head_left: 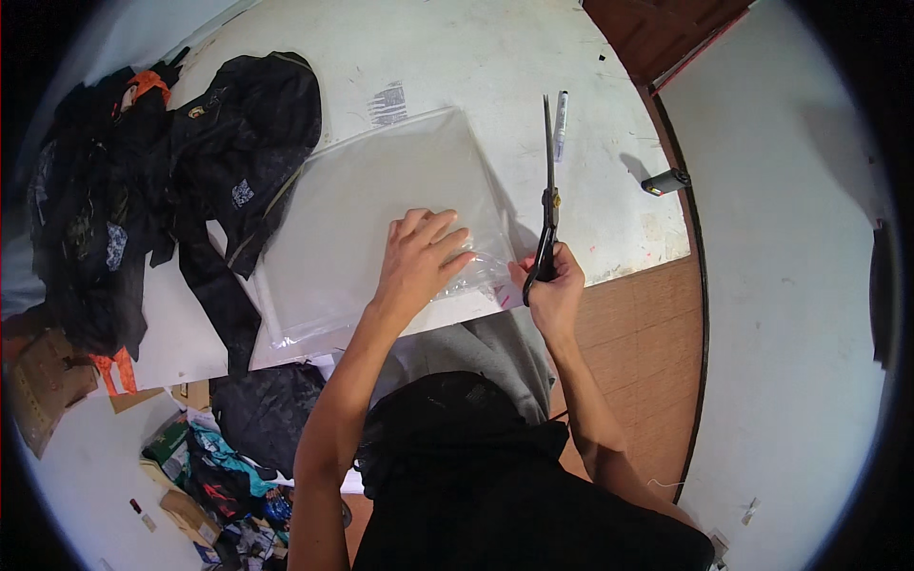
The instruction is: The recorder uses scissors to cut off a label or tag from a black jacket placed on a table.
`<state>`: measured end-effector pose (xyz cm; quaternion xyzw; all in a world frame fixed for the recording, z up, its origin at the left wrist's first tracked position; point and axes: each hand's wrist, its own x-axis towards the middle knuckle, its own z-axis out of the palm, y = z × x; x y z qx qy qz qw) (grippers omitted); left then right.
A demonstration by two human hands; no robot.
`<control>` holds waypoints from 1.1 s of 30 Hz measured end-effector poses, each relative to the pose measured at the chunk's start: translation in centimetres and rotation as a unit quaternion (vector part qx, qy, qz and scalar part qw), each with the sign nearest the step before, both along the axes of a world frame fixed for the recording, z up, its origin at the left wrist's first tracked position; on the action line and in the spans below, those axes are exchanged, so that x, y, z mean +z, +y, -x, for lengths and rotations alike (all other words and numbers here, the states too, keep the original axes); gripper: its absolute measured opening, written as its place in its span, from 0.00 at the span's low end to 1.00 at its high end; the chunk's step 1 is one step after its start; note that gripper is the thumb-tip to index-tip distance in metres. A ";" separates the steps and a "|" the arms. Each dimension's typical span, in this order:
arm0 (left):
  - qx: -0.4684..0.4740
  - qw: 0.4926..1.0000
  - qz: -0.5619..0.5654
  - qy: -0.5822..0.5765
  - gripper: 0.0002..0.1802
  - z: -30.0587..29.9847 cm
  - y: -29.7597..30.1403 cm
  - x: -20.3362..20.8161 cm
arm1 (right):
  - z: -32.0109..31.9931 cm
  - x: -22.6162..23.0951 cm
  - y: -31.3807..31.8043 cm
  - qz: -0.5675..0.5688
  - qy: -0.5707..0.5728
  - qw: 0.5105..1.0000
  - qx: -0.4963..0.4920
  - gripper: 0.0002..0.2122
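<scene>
A heap of black garments (143, 190) with orange tags sprawls across the left of the white worktable (457, 57), one dark sleeve trailing toward the near edge, while you stand over a clear plastic bag (381, 209) laid flat at the table's middle. Your left hand (419, 257) presses down on the bag's near right corner, fingers spread and flat on the film, gripping nothing. Just to its right, your right hand (555, 285) is closed through the handles of long black scissors (548, 190), blades together and pointing away from you along the bag's right edge. Beside the blade tips lies a marker pen (561, 124); farther right sits a small dark cylinder (665, 181). By the look of it, you are lining up a cut: the next move calls for opening the blades, keeping the film taut under your palm.
</scene>
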<state>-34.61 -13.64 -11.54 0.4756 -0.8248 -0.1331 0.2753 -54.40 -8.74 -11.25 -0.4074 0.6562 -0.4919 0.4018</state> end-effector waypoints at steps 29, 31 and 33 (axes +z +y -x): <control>0.022 0.997 0.042 -0.062 0.13 1.0 0.1 -0.9 | 6.5 1.2 8.4 -0.044 0.146 0.983 0.106 0.19; -0.086 0.991 -0.027 -0.101 0.08 -0.2 -2.8 0.6 | 7.0 2.0 9.9 -0.039 0.195 0.971 0.135 0.19; -0.186 0.971 -0.080 -0.125 0.07 -0.3 -6.1 3.4 | 7.2 2.6 11.7 -0.029 0.271 0.947 0.169 0.17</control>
